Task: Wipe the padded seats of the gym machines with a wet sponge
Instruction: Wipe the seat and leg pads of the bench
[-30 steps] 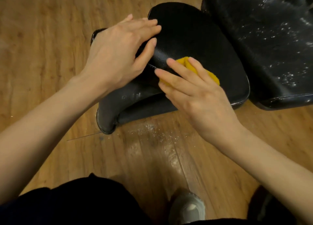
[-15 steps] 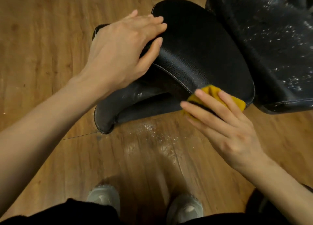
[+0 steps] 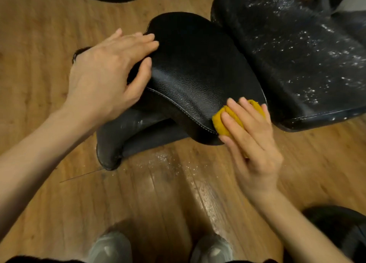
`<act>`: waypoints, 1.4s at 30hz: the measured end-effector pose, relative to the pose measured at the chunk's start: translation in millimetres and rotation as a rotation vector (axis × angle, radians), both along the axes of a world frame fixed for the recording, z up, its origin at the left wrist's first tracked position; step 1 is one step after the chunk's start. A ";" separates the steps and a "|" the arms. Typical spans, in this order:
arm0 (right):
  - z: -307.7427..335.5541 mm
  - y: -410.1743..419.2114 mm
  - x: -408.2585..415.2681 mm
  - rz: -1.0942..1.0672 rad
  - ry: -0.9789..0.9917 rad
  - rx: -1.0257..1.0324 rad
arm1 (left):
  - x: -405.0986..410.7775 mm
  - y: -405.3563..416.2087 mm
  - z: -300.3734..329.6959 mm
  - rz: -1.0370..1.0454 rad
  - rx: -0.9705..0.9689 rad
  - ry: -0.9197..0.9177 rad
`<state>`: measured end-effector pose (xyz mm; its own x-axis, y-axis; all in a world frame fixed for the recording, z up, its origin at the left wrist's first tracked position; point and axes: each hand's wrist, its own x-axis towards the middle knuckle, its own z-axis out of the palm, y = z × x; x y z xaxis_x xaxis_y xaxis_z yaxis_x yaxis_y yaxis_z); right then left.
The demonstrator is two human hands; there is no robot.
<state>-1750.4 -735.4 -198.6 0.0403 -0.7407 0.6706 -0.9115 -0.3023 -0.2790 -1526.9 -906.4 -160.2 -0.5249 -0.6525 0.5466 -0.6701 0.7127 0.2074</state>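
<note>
The wooden floor (image 3: 49, 14) spreads under everything, with pale grit scattered on it just below the hand that wipes. Beyond and to the right of that hand lies the big pad (image 3: 297, 54), its black surface speckled all over with white dust; it looks untouched, so by my reading most of the job is left. Directly above and left of the wiping grip is the smaller seat (image 3: 198, 68), whose top shows clean and glossy, which suggests this one is close to finished apart from its near edge and the duller underside.

The left hand (image 3: 107, 78) rests on the seat's far-left rim with fingers nearly straight and the thumb pressed on the leather, steadying it and holding nothing else. The right hand (image 3: 251, 139) presses the yellow sponge (image 3: 223, 124) against the seat's lower right corner, beside the stitched seam; its fingers lie fairly flat over the sponge, bent slightly round it. Two grey shoes (image 3: 111, 247) show below both wrists.
</note>
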 end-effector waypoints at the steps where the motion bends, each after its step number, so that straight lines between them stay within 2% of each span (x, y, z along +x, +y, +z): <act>1: -3.5 -3.6 19.5 -0.074 -0.100 -0.037 | -0.4 0.7 0.5 -0.001 0.009 0.010; 3: -10.5 -7.6 39.1 -0.097 -0.148 -0.103 | -0.1 1.0 0.9 0.002 0.021 0.026; 6: -10.0 -3.5 7.3 0.035 -0.044 -0.052 | 0.2 1.0 1.6 -0.016 0.059 0.016; 7: -6.6 -4.9 -5.3 0.016 -0.106 -0.030 | 0.0 0.7 1.7 -0.016 0.071 0.017; 10: 4.1 -14.4 -8.9 -0.198 -0.538 -0.047 | -0.6 -0.1 0.5 -0.007 0.096 0.049; 11: 5.2 -13.9 1.6 -0.233 -0.575 -0.049 | -1.4 0.1 0.2 -0.003 0.105 0.064; 15: -5.5 2.5 23.1 -0.059 -0.327 -0.018 | -1.7 0.8 2.8 0.007 0.149 0.059; 17: 5.8 -8.8 5.2 -0.029 -0.367 0.023 | -1.9 3.3 4.5 0.009 0.161 0.055; 21: 37.0 -40.2 -20.7 -0.212 -0.549 0.144 | -4.5 6.4 10.2 0.018 0.194 0.013; 25: 26.3 -18.8 -9.6 -0.199 -0.396 0.092 | -22.3 4.5 24.0 -0.007 0.196 -0.024; 28: 35.8 -32.5 -17.5 -0.232 -0.360 0.220 | -43.3 -0.5 28.4 -0.028 0.228 -0.058; 32: 65.3 -100.8 -25.6 -0.299 -0.264 0.415 | -47.4 -2.8 24.4 -0.047 0.246 -0.119; 35: 64.3 -93.0 -24.2 -0.307 -0.242 0.461 | -44.5 -2.9 24.6 -0.051 0.235 -0.157; 39: 59.2 -34.8 -10.6 -0.423 -0.179 0.399 | -45.9 -0.7 24.3 -0.034 0.234 -0.161; 42: 56.8 -79.7 -15.3 -0.411 -0.155 0.390 | -47.5 -1.3 23.1 -0.028 0.238 -0.161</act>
<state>-1765.7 -815.1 -141.8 -0.3791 -0.8682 0.3201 -0.8718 0.2191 -0.4382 -1574.4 -907.7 -137.1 -0.6121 -0.7364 0.2883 -0.6887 0.6756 0.2634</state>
